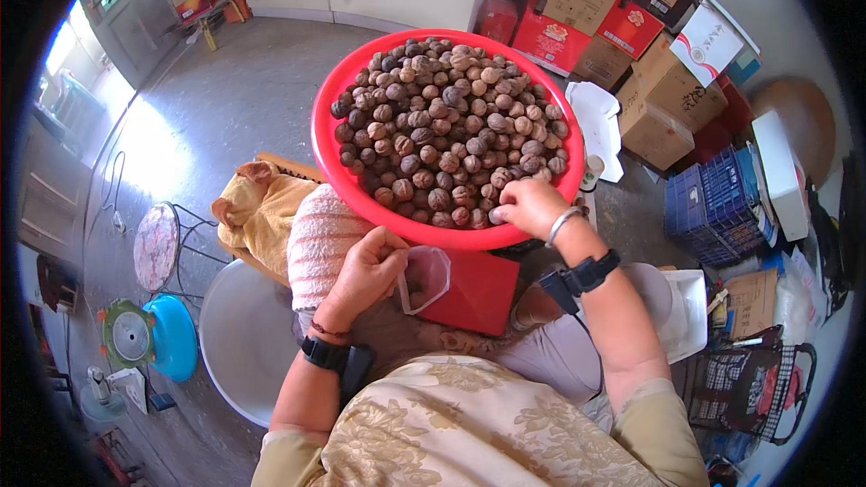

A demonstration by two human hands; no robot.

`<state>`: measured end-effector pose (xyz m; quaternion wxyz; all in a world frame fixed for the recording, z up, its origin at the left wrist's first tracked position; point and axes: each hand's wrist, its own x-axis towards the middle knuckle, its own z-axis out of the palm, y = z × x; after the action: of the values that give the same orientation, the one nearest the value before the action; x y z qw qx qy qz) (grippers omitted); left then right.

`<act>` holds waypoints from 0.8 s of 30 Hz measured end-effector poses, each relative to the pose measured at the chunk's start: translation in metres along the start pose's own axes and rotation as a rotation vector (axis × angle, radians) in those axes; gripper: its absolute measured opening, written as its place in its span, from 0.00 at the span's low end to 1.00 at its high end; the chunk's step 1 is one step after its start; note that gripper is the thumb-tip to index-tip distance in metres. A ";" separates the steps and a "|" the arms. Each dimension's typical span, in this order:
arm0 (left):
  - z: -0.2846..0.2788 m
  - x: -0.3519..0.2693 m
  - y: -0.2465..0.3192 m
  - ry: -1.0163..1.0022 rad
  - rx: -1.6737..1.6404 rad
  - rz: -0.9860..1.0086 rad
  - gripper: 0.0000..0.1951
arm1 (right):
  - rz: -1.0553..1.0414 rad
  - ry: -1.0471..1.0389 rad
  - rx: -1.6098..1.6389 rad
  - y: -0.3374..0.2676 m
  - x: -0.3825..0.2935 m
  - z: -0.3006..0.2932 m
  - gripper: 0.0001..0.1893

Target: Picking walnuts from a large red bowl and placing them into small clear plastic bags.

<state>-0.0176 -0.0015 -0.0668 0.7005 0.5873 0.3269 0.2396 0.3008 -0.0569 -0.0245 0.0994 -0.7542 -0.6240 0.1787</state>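
A wide red plastic basin (323,149) heaped with walnuts (440,128) stands before me. My left hand (371,269) is below the basin's lower left rim, its fingers closed on the edge of a small translucent plastic container (443,270). What the container holds cannot be made out. My right hand (534,208) reaches over the lower right rim, fingertips pinched on a walnut at the edge of the heap. Beneath the basin's near edge a red flat surface (473,294) shows. A striped towel (321,237) covers my left knee.
A large pale tub (233,345) stands at left, beside a yellow cloth (260,203) on a wooden frame. A round stool (155,247) and a blue basin (179,338) are farther left. Cardboard boxes (663,101), a blue crate (710,206) and a white tray (693,314) are at right.
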 end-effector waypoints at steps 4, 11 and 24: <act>0.002 -0.003 0.005 0.012 0.063 0.020 0.02 | 0.122 -0.065 -0.247 -0.026 0.009 0.012 0.18; 0.000 -0.002 0.003 0.007 0.097 0.099 0.03 | 0.302 -0.142 -0.247 -0.040 0.020 0.009 0.21; -0.004 -0.003 -0.001 0.009 0.030 0.037 0.03 | -0.322 0.124 0.666 -0.085 -0.037 0.019 0.14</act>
<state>-0.0223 -0.0010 -0.0672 0.6855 0.6027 0.3229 0.2501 0.2102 -0.0774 -0.0044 0.4036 -0.5819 -0.6353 0.3080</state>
